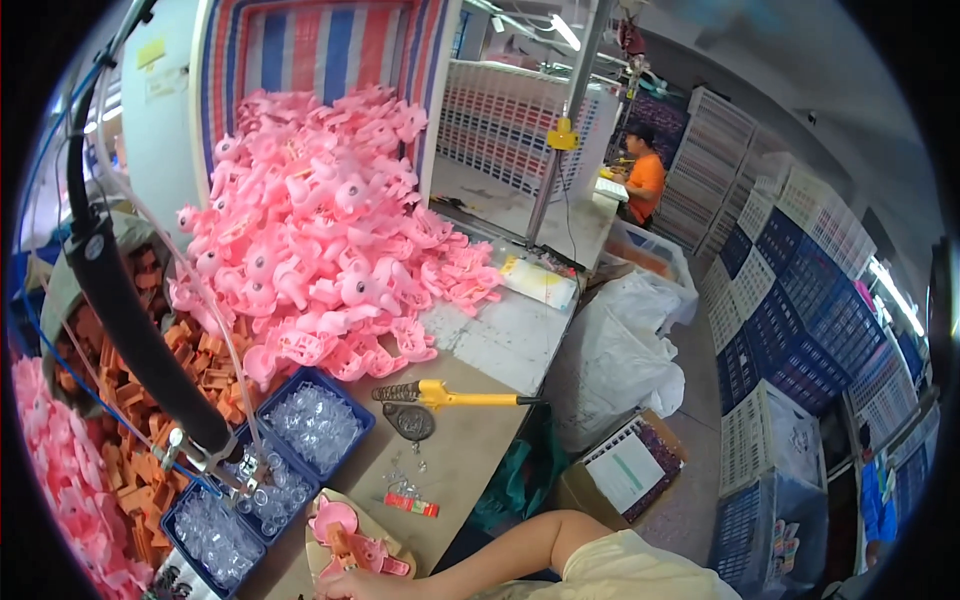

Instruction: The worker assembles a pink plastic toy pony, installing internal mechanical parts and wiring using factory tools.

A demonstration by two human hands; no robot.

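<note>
At the lower edge my right hand (362, 585) bends round the near side of a pink plastic toy half-shell (372, 556), its fingers closed and partly cut off by the frame. The shell lies in a tan holder (403, 552) on the bench, with an orange plastic piece (342, 541) sitting in it. My left hand is out of the picture. Just left of the holder stand blue bins (318, 418) of small clear plastic parts. A black-sleeved tool (140, 330) on an arm, with hoses, hangs over them.
Pink toy parts (310, 220) heap up behind, spilling from a striped-lined box. Orange blocks (190, 375) fill the left side. A yellow-handled tool (450, 394), a dark oval dish (410, 421) and a red strip (411, 504) lie on the bench. A carton (585, 490) stands right; a person (643, 178) sits beyond.
</note>
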